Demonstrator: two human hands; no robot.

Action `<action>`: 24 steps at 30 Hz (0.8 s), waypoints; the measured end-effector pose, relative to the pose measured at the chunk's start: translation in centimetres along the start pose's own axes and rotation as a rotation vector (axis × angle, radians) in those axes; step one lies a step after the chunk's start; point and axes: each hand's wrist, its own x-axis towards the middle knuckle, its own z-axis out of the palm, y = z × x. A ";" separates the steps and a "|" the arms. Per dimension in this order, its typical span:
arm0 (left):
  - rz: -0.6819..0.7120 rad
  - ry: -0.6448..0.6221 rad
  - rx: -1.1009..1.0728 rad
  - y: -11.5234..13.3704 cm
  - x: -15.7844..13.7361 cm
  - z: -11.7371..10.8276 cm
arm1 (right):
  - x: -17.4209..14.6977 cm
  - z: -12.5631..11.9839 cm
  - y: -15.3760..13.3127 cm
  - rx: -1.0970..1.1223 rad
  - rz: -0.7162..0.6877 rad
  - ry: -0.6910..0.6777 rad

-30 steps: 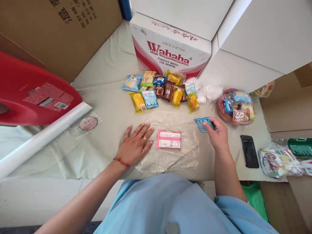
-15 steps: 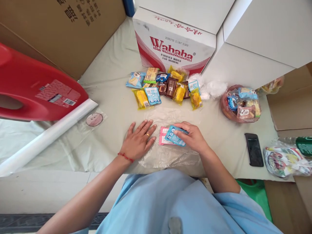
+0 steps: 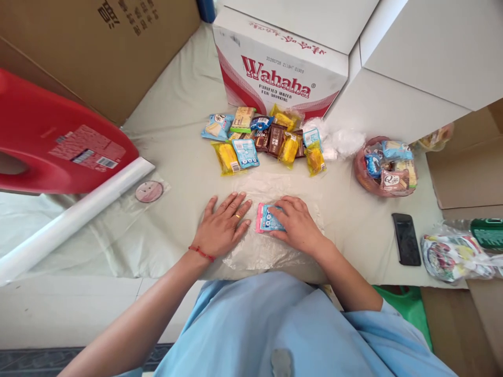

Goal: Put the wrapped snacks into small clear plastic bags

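Observation:
My left hand [image 3: 223,225] lies flat on a sheet of clear plastic film [image 3: 251,256], fingers spread and nothing held. Just right of it, a small blue-and-white packet [image 3: 270,220] rests on top of a pink packet [image 3: 259,218], its lower layer mostly covered. My right hand [image 3: 295,225] is laid over the right part of the blue packet, fingers apart, index finger on its face and thumb near the lower edge. The palm hides the right ends of both packets.
Wrapped snacks [image 3: 275,139] sit in a heap before a Wahaha carton [image 3: 275,73]. A pink bowl [image 3: 363,175] of snacks, a phone [image 3: 406,240] and a bagged item [image 3: 451,256] are to the right. On the left are a plastic roll [image 3: 78,217], a red jug [image 3: 78,141] and a round disc [image 3: 149,191].
My right hand has lowered the blue packet, straightened it onto the pink one and spread its fingers over it. My left hand stays in place.

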 end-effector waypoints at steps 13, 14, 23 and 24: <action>0.000 0.176 -0.149 -1.3 -0.8 -0.4 | -4.9 -0.4 2.2 0.226 0.023 0.334; -0.001 0.209 -0.171 -1.5 -1.2 -0.7 | -6.4 -0.4 2.4 0.251 0.019 0.348; 0.377 -0.082 -0.298 -2.5 -6.3 -2.3 | -14.7 3.2 1.7 0.279 0.052 0.208; 0.367 -0.094 -0.294 -2.6 -6.5 -2.3 | -14.6 3.5 1.8 0.278 0.057 0.233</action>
